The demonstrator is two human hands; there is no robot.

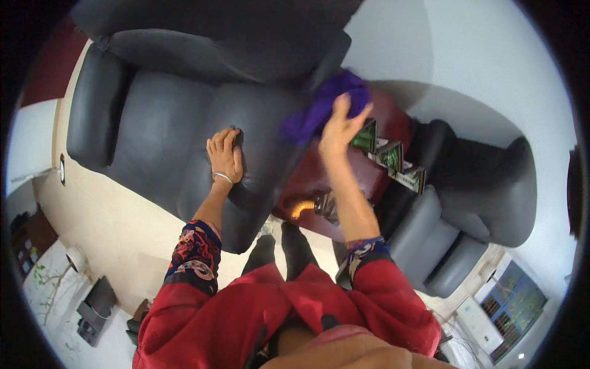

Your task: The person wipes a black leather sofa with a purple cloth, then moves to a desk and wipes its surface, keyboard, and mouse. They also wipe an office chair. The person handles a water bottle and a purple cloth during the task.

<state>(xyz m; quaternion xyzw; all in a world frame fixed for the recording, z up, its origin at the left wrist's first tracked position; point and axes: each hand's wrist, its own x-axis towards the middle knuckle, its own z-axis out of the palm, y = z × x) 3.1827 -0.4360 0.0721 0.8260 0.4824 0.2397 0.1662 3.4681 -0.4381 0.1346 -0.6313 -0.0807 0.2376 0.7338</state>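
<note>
My left hand (226,154), with a metal bangle at the wrist, presses palm down on the seat of a black leather-look sofa (161,120). It holds nothing. To the right, my right hand (340,129) is at a purple cloth (339,94), which bunches beyond the fingers and trails left over the sofa's right armrest. Blur softens both the hand and the cloth, and the palm's contact with the cloth is partly hidden. Under my right forearm lies a dark red side table (304,177).
A zigzag row of green-pictured panels (389,154) stands on the table. Near its front edge are an orange ridged object (303,209) and a partly hidden clear item (326,207). A black armchair (456,207) stands right, against a pale wall (479,69). Pale floor tiles (124,212) show left.
</note>
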